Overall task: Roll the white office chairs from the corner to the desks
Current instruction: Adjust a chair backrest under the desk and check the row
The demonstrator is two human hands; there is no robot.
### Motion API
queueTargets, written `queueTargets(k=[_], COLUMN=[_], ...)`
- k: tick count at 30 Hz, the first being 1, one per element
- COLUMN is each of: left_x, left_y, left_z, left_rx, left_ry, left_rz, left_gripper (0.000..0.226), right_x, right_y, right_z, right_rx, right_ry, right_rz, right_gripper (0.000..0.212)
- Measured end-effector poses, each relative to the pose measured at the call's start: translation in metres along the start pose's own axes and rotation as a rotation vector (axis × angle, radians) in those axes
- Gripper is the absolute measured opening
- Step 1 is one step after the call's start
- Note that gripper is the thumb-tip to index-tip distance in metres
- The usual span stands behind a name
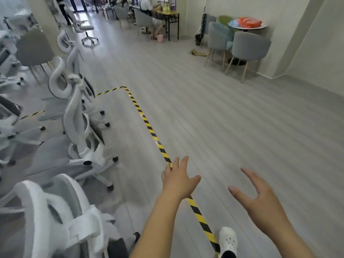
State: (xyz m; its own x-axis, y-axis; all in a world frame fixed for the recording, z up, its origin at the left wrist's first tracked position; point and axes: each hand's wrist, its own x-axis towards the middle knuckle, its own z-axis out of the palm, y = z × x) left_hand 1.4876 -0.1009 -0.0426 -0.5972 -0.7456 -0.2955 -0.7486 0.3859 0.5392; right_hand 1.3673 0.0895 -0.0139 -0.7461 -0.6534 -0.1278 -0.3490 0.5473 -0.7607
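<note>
Several white office chairs crowd the left side of the room. The nearest chair (61, 218) stands at the bottom left, its back towards me, and another white chair (81, 131) stands behind it. My left hand (178, 177) reaches forward over the floor with fingers straight, holding nothing, right of the nearest chair and apart from it. My right hand (258, 198) is stretched out too, fingers spread, empty. One white chair (84, 28) stands alone far back on the left.
Yellow-black tape (149, 125) runs across the grey floor from the chairs toward my white shoe (228, 241). Grey armchairs (247, 51) ring a small round table (247, 27) at the right wall. A person sits at a far desk (167, 15).
</note>
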Motion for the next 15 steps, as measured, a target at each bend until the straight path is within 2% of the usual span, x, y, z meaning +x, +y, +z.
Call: queueTargets(k=[4,8,15], left_x=[0.077,0.139,0.217], left_y=[-0.006,-0.006,-0.008], left_z=[-0.002,-0.027,-0.099], left_rx=[-0.009,-0.016,-0.164], left_ry=[0.019,0.071,0.353], left_rz=[-0.125,-0.307,-0.497], left_gripper=[0.075,0.076,0.076], right_x=[0.125,0.254,0.428], right_y=[0.004,-0.025,-0.111], right_z=[0.014,0.014,0.072], right_rx=[0.051,0.12,0.096], right_ry=[-0.13,-0.317,-0.598], right_rz=[-0.023,-0.086,-0.27], right_gripper=[0.074,0.076,0.078])
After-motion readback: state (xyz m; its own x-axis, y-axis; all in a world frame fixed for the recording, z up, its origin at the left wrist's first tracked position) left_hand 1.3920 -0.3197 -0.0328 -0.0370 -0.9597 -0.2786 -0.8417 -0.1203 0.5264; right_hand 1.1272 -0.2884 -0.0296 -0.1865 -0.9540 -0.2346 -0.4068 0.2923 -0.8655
